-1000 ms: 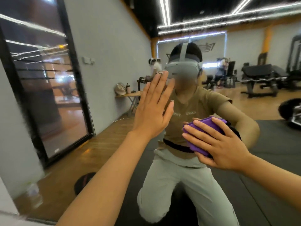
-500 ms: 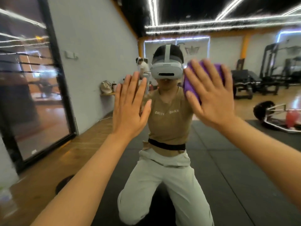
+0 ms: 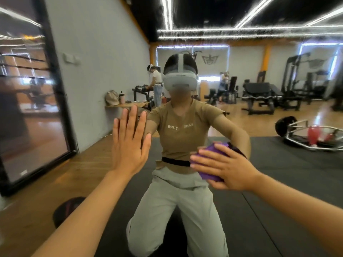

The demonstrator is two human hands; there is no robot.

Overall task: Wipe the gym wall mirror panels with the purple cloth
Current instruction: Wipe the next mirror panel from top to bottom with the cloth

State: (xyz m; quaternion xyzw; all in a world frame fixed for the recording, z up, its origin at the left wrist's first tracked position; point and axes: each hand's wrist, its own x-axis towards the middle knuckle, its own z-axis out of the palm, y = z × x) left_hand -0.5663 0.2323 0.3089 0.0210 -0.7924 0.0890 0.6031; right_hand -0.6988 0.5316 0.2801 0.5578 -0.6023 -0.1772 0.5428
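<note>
- The right hand [image 3: 229,168] lies nearest the lower right of the mirror panel [image 3: 104,52], fingers spread almost straight and pressing the purple cloth [image 3: 210,176] flat against the glass; the cloth is bunched under the palm, and purple shows above and below the fingers.
- The left hand [image 3: 130,143] is flat on the same glass, to the left of the cloth and a little higher, fingers straight and together, holding nothing. It looks like a brace.
- In the glass, the person's reflection kneels on a dark floor mat [image 3: 278,210], so the wiping is being done low on the panel.
- The state of the glass is hard to judge: fine streaks run across the ceiling lights [image 3: 241,30] near the top edge, which suggests the upper part is not yet wiped clean, though blur could account for it.
- At the left edge a black-framed panel [image 3: 27,108] reflects the floor; whether it has been wiped cannot be told.
- My reading: mid-wipe on this panel, with the upper area and any neighbouring panels left to do.
</note>
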